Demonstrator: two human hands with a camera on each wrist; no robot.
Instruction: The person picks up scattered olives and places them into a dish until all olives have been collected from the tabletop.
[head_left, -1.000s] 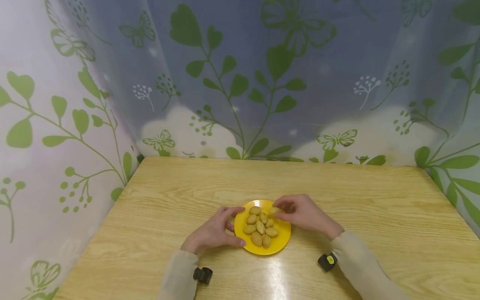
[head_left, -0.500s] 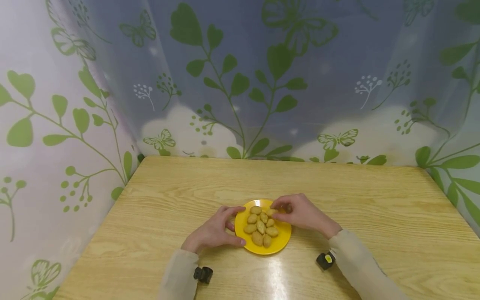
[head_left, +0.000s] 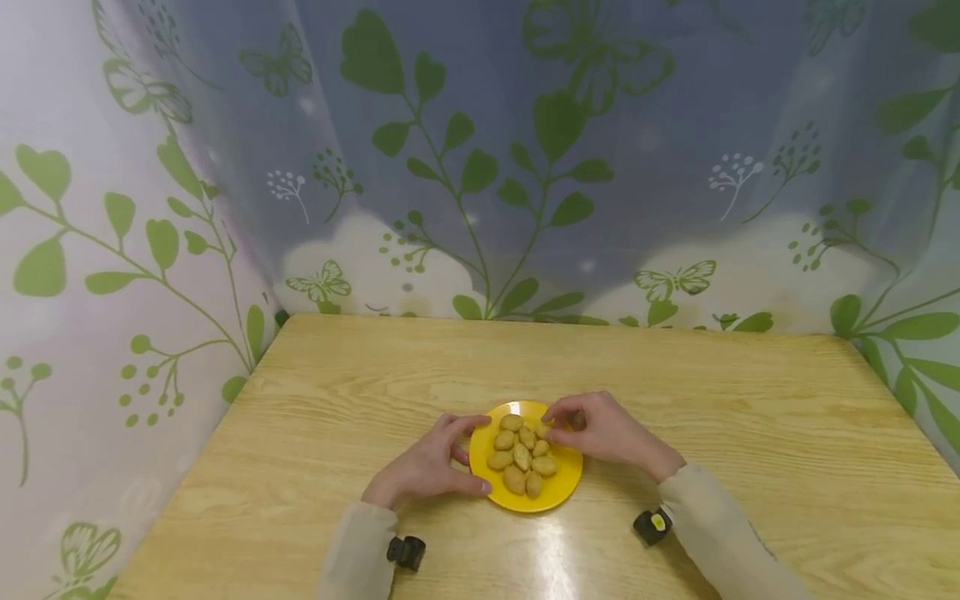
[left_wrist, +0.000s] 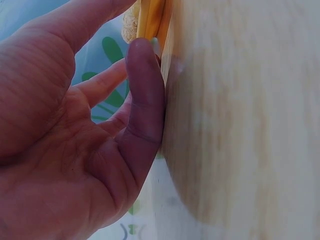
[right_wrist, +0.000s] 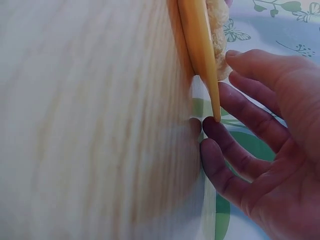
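A round yellow plate [head_left: 564, 479] lies on the table, bearing several oval tan pieces [head_left: 521, 454] with a rough, puffed look. At its left, my left hand [head_left: 431, 462] grips the rim, thumb near the front and index finger farther back. My right hand [head_left: 603, 429] pinches one oval tan piece [head_left: 542, 429] at the plate's back right, partly hidden by the fingertips. In the left wrist view, the curled fingers are beside the plate [left_wrist: 156, 17]. The right wrist view has the thumb at the pieces [right_wrist: 218, 30], with other fingers by the plate's edge [right_wrist: 195, 40].
The wooden table [head_left: 360, 358] stretches around the plate. Behind it hangs a curtain [head_left: 495, 167] printed with leaves and butterflies, and another patterned sheet [head_left: 112, 225] is at the left. A black wrist camera [head_left: 407, 552] sits below the left sleeve, another black camera [head_left: 651, 527] by the right.
The right hand has moved slightly left and brought its pinched oval tan piece down among the others at the back right. The left hand and plate have hardly moved.
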